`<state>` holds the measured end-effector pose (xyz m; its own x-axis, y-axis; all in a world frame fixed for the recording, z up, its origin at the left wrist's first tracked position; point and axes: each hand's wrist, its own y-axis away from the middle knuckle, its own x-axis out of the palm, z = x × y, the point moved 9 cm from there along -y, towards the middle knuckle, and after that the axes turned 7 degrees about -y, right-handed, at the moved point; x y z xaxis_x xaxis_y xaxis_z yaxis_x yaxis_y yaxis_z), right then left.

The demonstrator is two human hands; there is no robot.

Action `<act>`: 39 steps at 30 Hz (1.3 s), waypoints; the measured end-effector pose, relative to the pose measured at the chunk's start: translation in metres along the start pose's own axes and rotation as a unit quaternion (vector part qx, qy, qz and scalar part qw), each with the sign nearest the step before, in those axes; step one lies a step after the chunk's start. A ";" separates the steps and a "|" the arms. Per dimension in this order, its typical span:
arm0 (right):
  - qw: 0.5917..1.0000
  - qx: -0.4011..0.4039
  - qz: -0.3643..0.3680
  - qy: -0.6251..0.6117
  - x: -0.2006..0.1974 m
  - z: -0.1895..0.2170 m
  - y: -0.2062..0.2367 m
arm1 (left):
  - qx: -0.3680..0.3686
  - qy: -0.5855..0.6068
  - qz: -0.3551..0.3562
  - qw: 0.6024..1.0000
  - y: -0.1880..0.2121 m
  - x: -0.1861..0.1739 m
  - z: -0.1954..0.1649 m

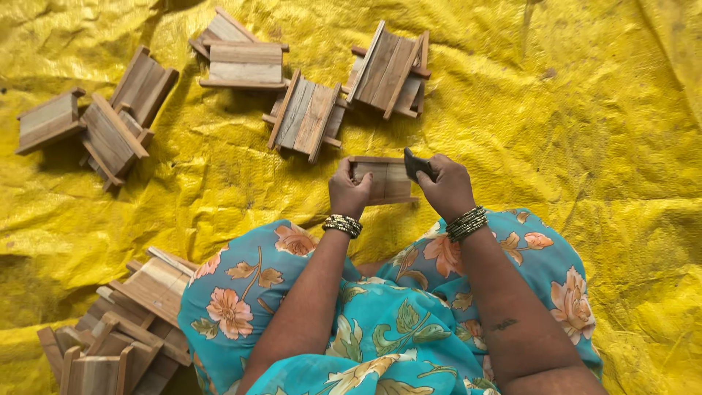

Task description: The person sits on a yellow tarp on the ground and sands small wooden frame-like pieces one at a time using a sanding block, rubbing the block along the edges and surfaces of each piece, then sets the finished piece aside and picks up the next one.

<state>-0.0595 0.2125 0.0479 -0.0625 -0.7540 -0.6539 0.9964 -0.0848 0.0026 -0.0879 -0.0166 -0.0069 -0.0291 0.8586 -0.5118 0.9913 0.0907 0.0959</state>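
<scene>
A small slatted wooden tray (386, 181) is held in front of my knees, above the yellow tarpaulin (585, 132). My left hand (348, 189) grips its left end. My right hand (446, 186) is at its right end and pinches a small dark pad (415, 164) against the tray's upper right corner. Both wrists wear beaded bangles. My lap is covered by turquoise floral cloth.
Several similar wooden trays (306, 115) lie scattered on the tarpaulin ahead and to the left, some tipped on edge. A stack of more trays (124, 329) sits beside my left knee. The tarpaulin to the right holds nothing.
</scene>
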 end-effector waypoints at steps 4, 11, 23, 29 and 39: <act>0.982 0.059 -0.098 -0.152 -0.026 0.000 -0.004 | 0.135 0.048 0.052 0.988 0.009 0.000 -0.031; 0.973 -0.135 -0.111 -0.153 -0.030 0.082 0.019 | 0.175 0.020 0.081 0.981 0.019 -0.009 -0.048; 0.992 -0.024 -0.018 0.121 0.035 -0.009 0.006 | 0.226 -0.076 0.056 0.970 0.025 -0.008 -0.039; 0.992 -0.105 -0.071 0.019 0.037 0.031 0.015 | 0.226 -0.071 0.018 0.971 0.016 0.002 -0.035; 0.990 -0.119 -0.043 0.067 0.045 0.045 0.019 | 0.203 -0.023 -0.005 0.979 0.020 -0.003 -0.021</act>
<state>-0.0464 0.1476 0.0522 -0.1551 -0.6564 -0.7383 0.9739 0.0237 -0.2257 -0.0702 -0.0070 0.0146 -0.0419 0.8341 -0.5500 0.9607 -0.1175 -0.2514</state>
